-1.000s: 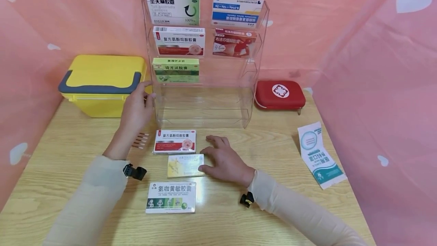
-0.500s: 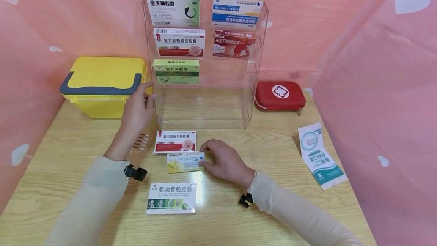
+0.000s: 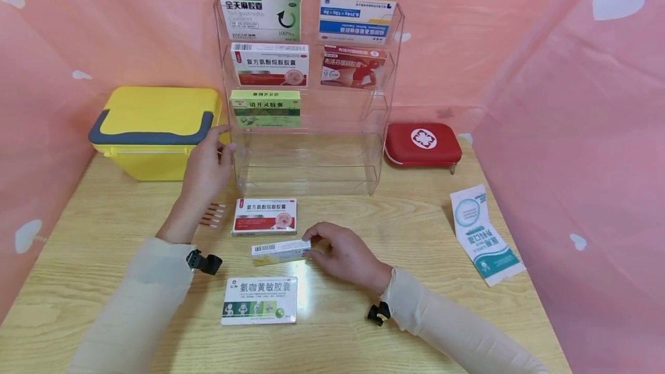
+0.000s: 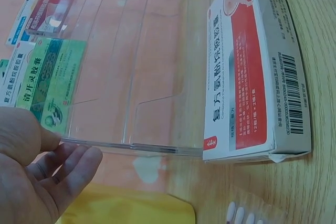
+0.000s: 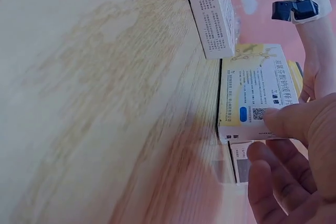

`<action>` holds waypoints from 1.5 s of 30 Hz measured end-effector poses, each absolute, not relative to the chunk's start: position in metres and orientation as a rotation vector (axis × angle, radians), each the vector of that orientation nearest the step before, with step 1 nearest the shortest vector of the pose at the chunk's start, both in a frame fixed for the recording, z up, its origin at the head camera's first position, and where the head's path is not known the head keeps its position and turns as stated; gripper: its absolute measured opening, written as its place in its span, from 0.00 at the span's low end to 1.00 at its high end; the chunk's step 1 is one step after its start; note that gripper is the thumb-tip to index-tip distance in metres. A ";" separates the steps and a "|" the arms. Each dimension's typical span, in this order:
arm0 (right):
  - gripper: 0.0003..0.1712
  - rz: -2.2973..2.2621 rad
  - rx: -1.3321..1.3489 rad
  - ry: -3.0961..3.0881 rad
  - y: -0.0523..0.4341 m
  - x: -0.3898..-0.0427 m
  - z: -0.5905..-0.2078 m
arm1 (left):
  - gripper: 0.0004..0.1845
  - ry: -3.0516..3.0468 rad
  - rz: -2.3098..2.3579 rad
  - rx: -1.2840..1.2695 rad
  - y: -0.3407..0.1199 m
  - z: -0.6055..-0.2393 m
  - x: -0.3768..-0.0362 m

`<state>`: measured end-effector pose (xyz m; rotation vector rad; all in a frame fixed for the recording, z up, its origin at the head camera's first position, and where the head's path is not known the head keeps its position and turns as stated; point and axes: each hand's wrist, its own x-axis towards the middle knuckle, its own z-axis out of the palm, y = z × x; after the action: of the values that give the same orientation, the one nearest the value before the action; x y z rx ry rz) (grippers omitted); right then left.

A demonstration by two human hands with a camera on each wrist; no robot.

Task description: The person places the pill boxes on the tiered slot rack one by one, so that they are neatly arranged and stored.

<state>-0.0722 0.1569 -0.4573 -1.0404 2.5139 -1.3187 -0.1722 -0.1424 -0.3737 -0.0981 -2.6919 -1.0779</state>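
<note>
Right hand (image 3: 345,255) pinching yellow medicine box (image 3: 279,251), tipped on edge over worktop (image 3: 415,235) | left hand (image 3: 206,161), fingers relaxed, touching clear acrylic rack (image 3: 381,131) | advice: steady rack, grip box ends firmly.

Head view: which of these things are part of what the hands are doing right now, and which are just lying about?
In hand:
- right hand pinching the yellow medicine box, tilted up on its edge
- left hand touching the clear acrylic rack

Lying about:
- yellow storage box
- red first-aid pouch
- mask packet
- cotton swabs
</note>
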 end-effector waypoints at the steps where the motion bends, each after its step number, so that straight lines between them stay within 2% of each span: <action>1: 0.16 -1.328 -1.036 2.502 0.157 -0.073 -0.457 | 0.21 -2.694 -1.076 -0.097 -0.143 -0.373 -0.172; 5: 0.16 -1.421 -0.995 2.449 0.158 -0.079 -0.452 | 0.22 -2.709 -1.070 -0.088 -0.143 -0.372 -0.173; 9: 0.17 -1.568 -0.966 2.416 0.169 -0.100 -0.433 | 0.22 -2.712 -1.071 -0.093 -0.143 -0.372 -0.175; 19: 0.18 -1.749 -0.764 2.811 0.228 -0.191 -0.327 | 0.21 -2.709 -1.079 -0.082 -0.144 -0.373 -0.175; 24: 0.17 -1.678 -0.707 2.994 0.239 -0.222 -0.293 | 0.21 -2.712 -1.080 -0.075 -0.144 -0.372 -0.174; 35: 0.19 -1.119 -0.721 3.077 0.239 -0.253 -0.289 | 0.21 -2.709 -1.083 -0.077 -0.142 -0.374 -0.174; 39: 0.19 -0.929 -0.771 3.106 0.237 -0.257 -0.290 | 0.21 -2.701 -1.078 -0.082 -0.142 -0.374 -0.173; 45: 0.16 -0.739 -0.687 3.168 0.237 -0.255 -0.290 | 0.21 -2.710 -1.083 -0.081 -0.143 -0.374 -0.172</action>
<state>-0.2555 0.2375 -0.2897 -0.6872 3.1677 -0.7385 -0.1724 -0.1426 -0.3740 -0.0808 -2.7100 -1.0829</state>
